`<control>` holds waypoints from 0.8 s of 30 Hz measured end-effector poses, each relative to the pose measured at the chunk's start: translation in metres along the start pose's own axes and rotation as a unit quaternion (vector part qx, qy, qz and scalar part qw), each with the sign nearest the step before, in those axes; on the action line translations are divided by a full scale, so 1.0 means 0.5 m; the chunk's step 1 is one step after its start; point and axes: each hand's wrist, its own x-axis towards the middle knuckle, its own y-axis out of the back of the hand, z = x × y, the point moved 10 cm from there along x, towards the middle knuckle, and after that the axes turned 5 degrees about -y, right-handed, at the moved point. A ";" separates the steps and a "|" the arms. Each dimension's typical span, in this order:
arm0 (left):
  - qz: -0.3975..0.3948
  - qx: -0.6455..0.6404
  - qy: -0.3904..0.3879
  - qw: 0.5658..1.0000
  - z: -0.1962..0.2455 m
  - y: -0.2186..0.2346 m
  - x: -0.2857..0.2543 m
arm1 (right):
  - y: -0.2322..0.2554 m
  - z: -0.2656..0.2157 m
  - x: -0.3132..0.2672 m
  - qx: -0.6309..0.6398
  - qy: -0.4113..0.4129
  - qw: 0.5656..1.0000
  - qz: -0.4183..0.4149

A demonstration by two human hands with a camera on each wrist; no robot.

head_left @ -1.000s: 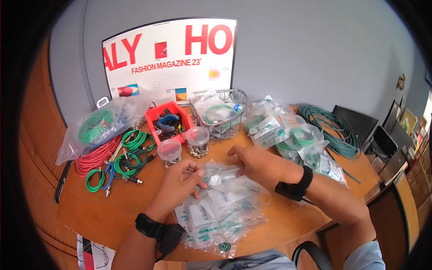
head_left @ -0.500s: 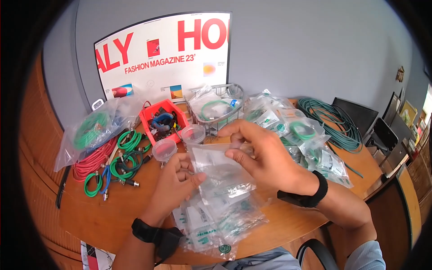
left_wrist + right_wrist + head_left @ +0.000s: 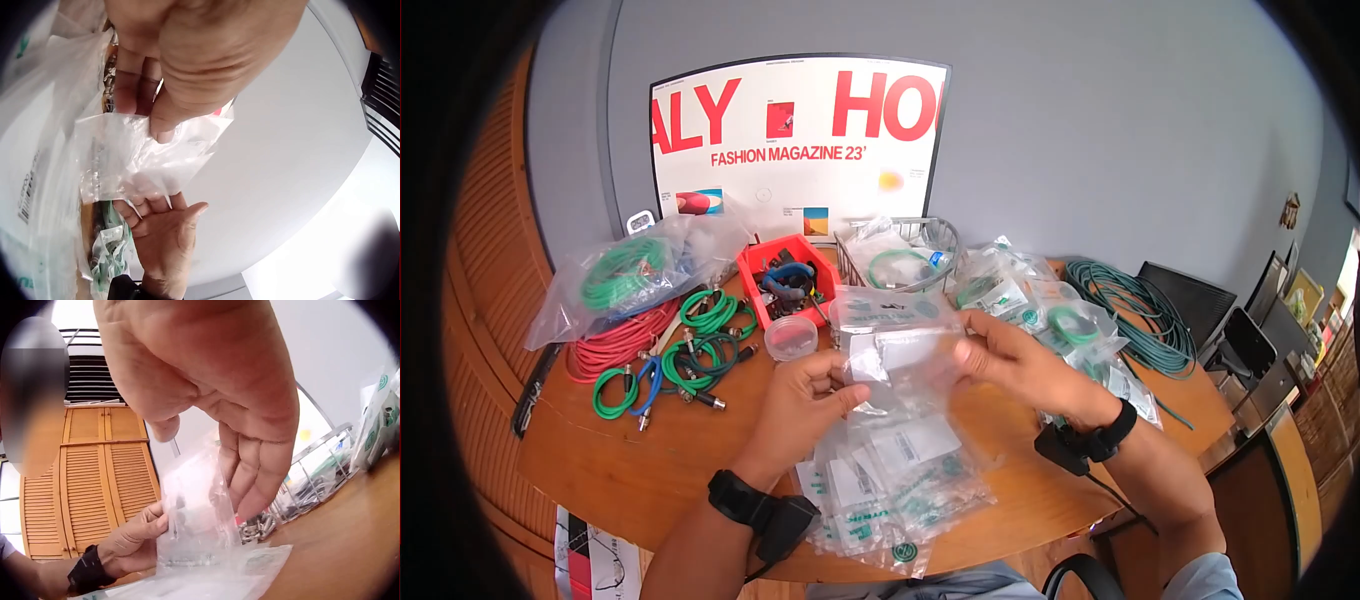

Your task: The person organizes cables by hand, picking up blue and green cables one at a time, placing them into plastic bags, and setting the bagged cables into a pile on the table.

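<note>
- Stack of flat plastic bags [image 3: 900,490]: on table [image 3: 670,465], near its front edge.
- Left hand [image 3: 808,398]: thumb and fingers pinching clear bag [image 3: 905,350], raised above the stack.
- Right hand [image 3: 1025,368]: at the bag's right edge; fingers extended, thumb apart; firm contact cannot be confirmed.
- Clear jar [image 3: 791,340]: beyond left hand.
- Red bin [image 3: 752,278]: behind jar, left of wire basket [image 3: 956,242].
- Printed panel [image 3: 800,110]: upright, rearmost.
</note>
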 end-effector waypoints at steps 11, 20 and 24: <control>-0.045 -0.064 0.034 0.996 -0.004 -0.022 -0.007 | -0.033 -0.089 -0.027 0.140 0.043 0.989 -0.016; -0.049 -0.352 0.094 0.930 0.028 -0.071 -0.012 | -0.096 -0.092 -0.027 0.136 0.012 0.986 -0.095; -0.003 -0.207 -0.024 0.978 0.016 -0.026 -0.004 | -0.119 -0.082 -0.022 0.165 -0.108 0.965 -0.171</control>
